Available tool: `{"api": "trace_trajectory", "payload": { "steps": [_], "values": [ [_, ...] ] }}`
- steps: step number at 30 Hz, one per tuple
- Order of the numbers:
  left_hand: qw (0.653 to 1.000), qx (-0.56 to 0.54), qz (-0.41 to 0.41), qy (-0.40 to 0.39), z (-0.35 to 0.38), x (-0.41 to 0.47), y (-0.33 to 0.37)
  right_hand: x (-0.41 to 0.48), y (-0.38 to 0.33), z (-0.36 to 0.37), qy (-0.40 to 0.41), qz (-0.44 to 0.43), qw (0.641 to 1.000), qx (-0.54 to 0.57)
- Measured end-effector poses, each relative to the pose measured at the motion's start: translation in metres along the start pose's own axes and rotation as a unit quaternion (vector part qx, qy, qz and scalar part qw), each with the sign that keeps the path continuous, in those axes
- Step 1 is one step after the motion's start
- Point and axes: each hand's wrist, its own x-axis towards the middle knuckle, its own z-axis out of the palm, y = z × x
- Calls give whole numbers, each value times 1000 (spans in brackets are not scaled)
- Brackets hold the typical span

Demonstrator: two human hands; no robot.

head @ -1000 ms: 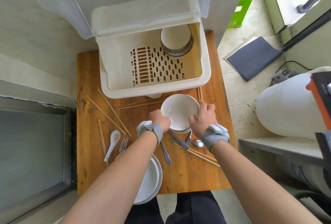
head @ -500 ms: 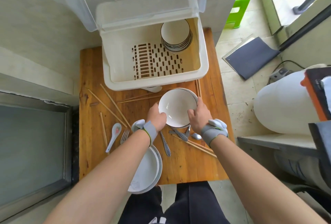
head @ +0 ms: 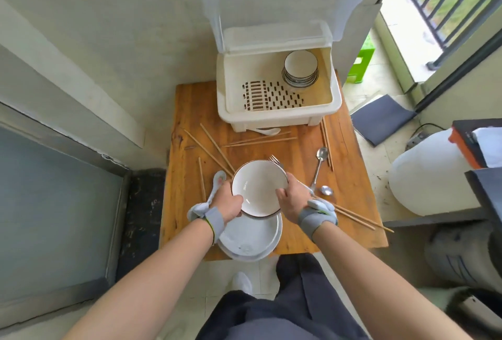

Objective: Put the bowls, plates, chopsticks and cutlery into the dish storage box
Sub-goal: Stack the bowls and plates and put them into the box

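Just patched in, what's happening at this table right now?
A person holds a white bowl between both hands, left hand and right hand, above a stack of plates at the table's near edge. The storage box sits open at the far end with a stack of bowls already in its right corner. Chopsticks, a metal spoon and a fork lie loose on the wooden table.

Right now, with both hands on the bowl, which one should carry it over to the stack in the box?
Right, probably. The stacked bowls sit in the far right corner of the storage box, on the right hand's side. The left hand also has a grip on the held bowl, but would cross over.
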Motion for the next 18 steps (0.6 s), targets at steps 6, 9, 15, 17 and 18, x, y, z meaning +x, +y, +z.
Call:
{"api": "trace_trajectory", "payload": {
  "steps": [6, 9, 15, 17, 18],
  "values": [
    [998, -34, -60, -5, -15, -12, -68, -40, -5, 53, -75, 43, 996, -15],
    [997, -48, -67, -7, -10, -7, -83, -41, 2, 61, -88, 54, 994, -20],
    [994, -48, -95, 0, 1, -1, -102, -43, 11, 73, -106, 59, 993, 2],
    [995, -27, -94, 4, 3, 8, -108, -40, 14, 75, -104, 51, 993, 12],
    [996, -18, -92, 2, 3, 11, -110, -39, 14, 75, -106, 49, 993, 17]
  ]
}}
